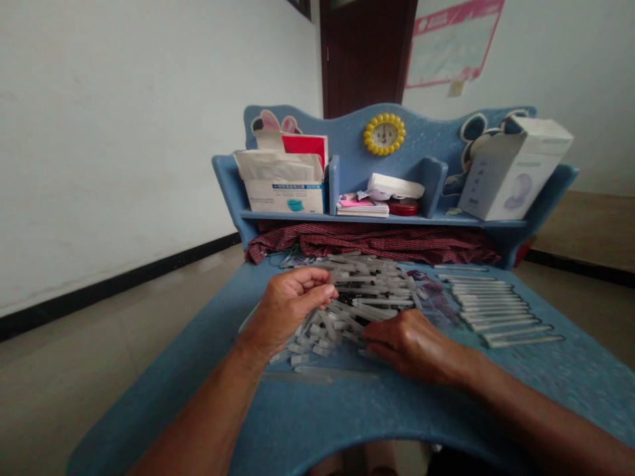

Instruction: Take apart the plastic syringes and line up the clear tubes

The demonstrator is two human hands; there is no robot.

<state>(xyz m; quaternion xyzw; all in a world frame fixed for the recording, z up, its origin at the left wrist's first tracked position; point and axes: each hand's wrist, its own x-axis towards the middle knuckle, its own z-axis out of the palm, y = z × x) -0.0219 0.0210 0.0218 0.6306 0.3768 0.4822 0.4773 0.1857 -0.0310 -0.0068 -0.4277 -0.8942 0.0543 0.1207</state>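
Note:
A heap of pen parts (367, 287), clear barrels with some black pieces among them, lies in the middle of the blue desk (307, 410). Small translucent caps (317, 344) are scattered along its near left side. My left hand (290, 304) is over the heap's left edge, thumb and fingers pinched together; whatever sits between them is too small to make out. Down at the near right of the heap, my right hand (409, 340) has its fingers closed and pointing into the caps, its fingertips partly hidden. Off to the right, several assembled-looking pens (496, 304) lie in a row.
Behind the heap lies a folded red checked cloth (377, 243) under a blue shelf (431, 221). On the shelf stand a mask box (288, 195), small papers with a red case (403, 208), and a white box (516, 172). A yellow toy clock (384, 134) decorates the backboard.

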